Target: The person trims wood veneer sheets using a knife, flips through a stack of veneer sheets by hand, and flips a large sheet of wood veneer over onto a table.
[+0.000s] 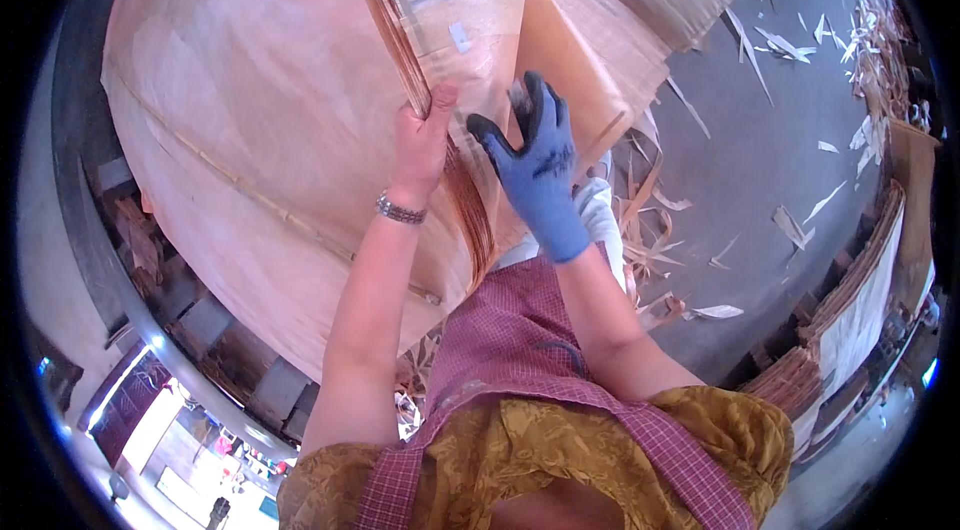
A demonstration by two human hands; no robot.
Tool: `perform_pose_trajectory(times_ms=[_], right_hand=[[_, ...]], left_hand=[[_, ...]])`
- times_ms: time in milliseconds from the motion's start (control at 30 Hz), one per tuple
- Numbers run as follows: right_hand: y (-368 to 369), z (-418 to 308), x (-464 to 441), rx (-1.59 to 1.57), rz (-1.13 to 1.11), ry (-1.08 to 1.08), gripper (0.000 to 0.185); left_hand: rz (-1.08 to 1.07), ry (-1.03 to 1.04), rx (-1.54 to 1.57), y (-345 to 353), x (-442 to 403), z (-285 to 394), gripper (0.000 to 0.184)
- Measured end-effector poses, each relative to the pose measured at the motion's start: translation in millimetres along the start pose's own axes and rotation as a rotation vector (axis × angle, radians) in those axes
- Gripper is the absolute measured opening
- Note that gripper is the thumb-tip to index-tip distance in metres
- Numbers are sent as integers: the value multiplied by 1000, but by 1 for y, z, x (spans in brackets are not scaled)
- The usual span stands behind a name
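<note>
My bare left hand (424, 145) is closed on the left edge of a stack of thin wood veneer sheets (470, 5), thumb on top; a bracelet is on that wrist. A small pale label (459, 37) lies on the top sheet. Right of it, my right hand (533, 145), in a blue glove with dark fingertips, is raised over the stack with thumb and fingers apart. Nothing shows between them. Beside the glove, one sheet (565, 60) curves away from the others.
A large veneer sheet (250, 50) spreads across the left, with a thin stick (250, 191) on it. Veneer scraps (785, 45) litter the grey floor (750, 200) at right. Stacked sheets (850, 300) stand at the far right.
</note>
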State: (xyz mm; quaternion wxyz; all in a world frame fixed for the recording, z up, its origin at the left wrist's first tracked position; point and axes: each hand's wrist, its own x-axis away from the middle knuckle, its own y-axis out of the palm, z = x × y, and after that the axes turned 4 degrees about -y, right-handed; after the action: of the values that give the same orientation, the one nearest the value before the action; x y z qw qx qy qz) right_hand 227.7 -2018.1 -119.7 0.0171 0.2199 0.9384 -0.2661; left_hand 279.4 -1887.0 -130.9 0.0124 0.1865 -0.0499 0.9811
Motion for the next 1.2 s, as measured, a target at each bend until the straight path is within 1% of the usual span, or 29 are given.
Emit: perform_pose_trajectory(times_ms=[33, 67, 133, 167, 233, 267, 333, 433, 467, 567, 633, 667, 700, 767, 800, 867, 900, 933, 967, 1033, 1067, 1167, 1200], right_hand=[[8, 5, -6, 1, 4, 28, 59], [15, 12, -9, -71, -54, 88, 59], [21, 22, -14, -210, -171, 207, 60], [22, 26, -14, -256, -188, 242, 58], [20, 26, -16, -348, -224, 314, 54], [22, 31, -15, -465, -200, 343, 52], [23, 41, -11, -703, -152, 397, 47], [10, 43, -13, -741, -178, 462, 44], [2, 39, -11, -749, -157, 506, 47], [-11, 27, 6, -266, 159, 357, 46], [-24, 14, 14, -23, 344, -50, 47], [-37, -2, 19, 1, 248, -66, 50], [-36, -5, 19, -51, 185, -145, 52], [-26, -17, 6, -23, 23, -83, 53], [-18, -19, -6, 1, 11, -32, 56], [7, 7, -16, -1, -74, 74, 59], [17, 17, -20, -2, -118, 129, 61], [18, 21, -27, -125, -227, 179, 60], [22, 27, -29, -242, -239, 221, 60], [31, 41, -25, -472, -263, 306, 58], [35, 46, -21, -422, -189, 293, 51], [28, 51, -19, -542, -187, 316, 45], [21, 48, -20, -559, -229, 369, 41]], left_hand=[[-33, -21, -20, -6, 1, 0, 38], [-65, -42, -41, -10, 1, 0, 37], [-31, -57, -75, -11, 1, 0, 40], [-14, -64, -89, -11, 1, 0, 41], [-23, -5, -28, -10, 0, -4, 41], [-26, 25, 2, -10, -1, -5, 40], [-1, -11, 17, -4, 2, 1, 39], [2, -44, -10, -6, 0, -1, 38], [-3, -50, -27, -7, -1, -3, 38], [-4, -76, -75, -7, 0, 2, 39], [-13, -96, -57, -8, 1, 6, 39], [-20, -109, -48, -7, 2, 7, 40], [-25, -123, -32, -7, 3, 6, 41], [-41, -136, 3, -8, 0, 1, 42], [-41, -104, -8, -8, -2, -1, 42], [-32, -46, -39, -11, -3, -4, 43], [-37, -56, -17, -11, -2, -2, 43], [-44, -66, 6, -11, -1, -1, 43], [-52, -77, 30, -11, -1, 0, 43], [-25, -26, 24, -12, -2, -2, 42], [-12, -3, 22, -12, -3, -4, 41], [-18, -2, -6, -8, 0, 3, 40], [-14, -15, -2, -9, 0, 2, 39]])
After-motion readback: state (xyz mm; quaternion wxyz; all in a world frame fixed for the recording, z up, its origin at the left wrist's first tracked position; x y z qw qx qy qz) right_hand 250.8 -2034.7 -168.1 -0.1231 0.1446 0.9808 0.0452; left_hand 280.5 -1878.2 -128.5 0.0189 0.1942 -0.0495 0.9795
